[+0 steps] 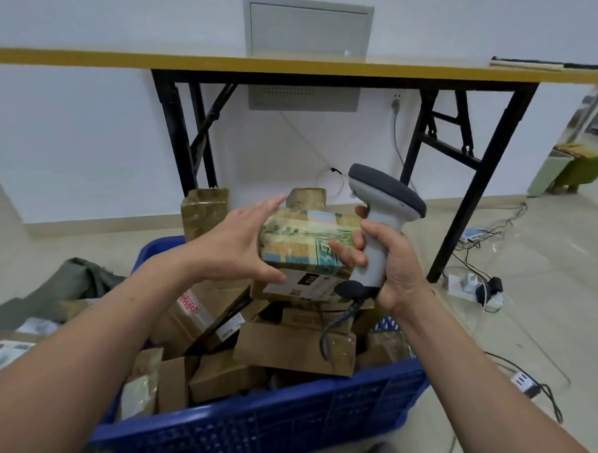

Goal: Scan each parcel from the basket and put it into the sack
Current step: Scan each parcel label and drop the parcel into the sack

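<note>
A blue plastic basket [264,427] in front of me is piled with several brown cardboard parcels [291,348]. Above the pile is a small tape-wrapped parcel [305,243] with green print. My left hand [234,249] is pressed flat against its left side, fingers spread. My right hand [390,263] grips the handle of a grey and white barcode scanner [385,203], and its fingertips also touch the parcel's right side. The scanner's coiled cable hangs down into the basket. A dark green sack [72,281] lies on the floor to the left, with parcels at its mouth.
A yellow-topped folding table [285,65] with black legs stands against the white wall behind the basket. Power strips and loose cables [479,287] lie on the tiled floor to the right. A green stool [583,169] stands at the far right.
</note>
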